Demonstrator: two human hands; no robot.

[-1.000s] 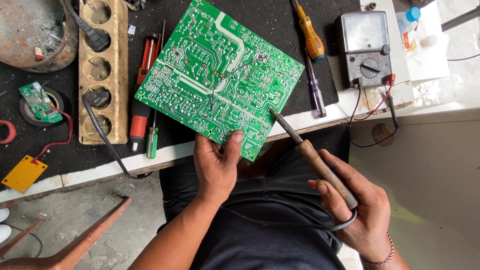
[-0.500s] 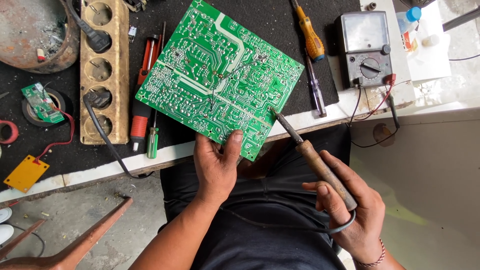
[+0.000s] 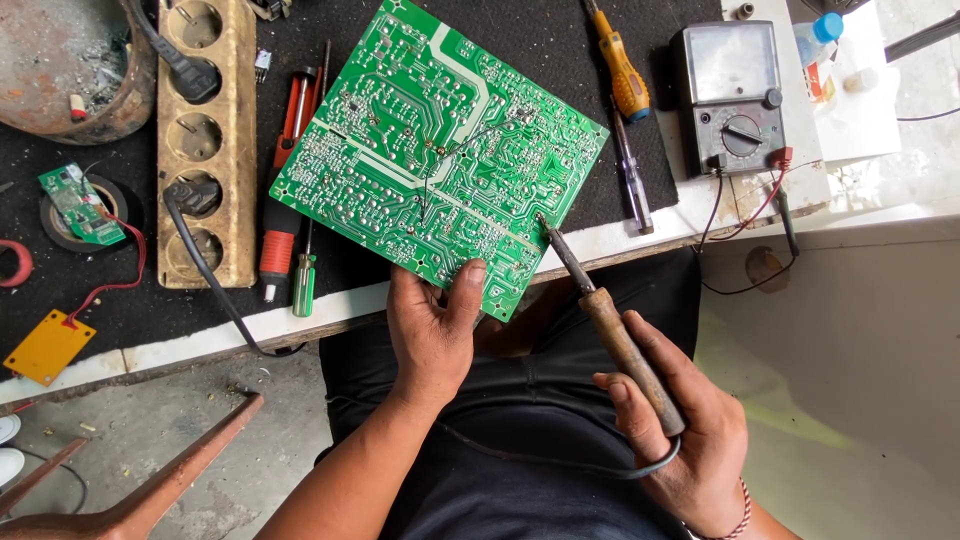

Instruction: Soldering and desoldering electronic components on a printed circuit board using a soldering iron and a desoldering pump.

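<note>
Green circuit board (image 3: pixel 440 160), solder side up, lies tilted on the black mat (image 3: pixel 560 50) w/ its near corner past the tabletop (image 3: pixel 330 310) edge. Left hand (image 3: pixel 432 335) holds that corner, thumb on top, fingers closed under it. Right hand (image 3: pixel 680 430) is wrapped around the wooden handle of a soldering iron (image 3: pixel 610 325), tip touching the board's right edge. Left of board: 2 screwdrivers (image 3: pixel 290 200), wooden socket strip (image 3: pixel 205 140). Right: orange-handled screwdriver (image 3: pixel 622 75), tester pen (image 3: pixel 633 180), analog multimeter (image 3: pixel 728 95).
</note>
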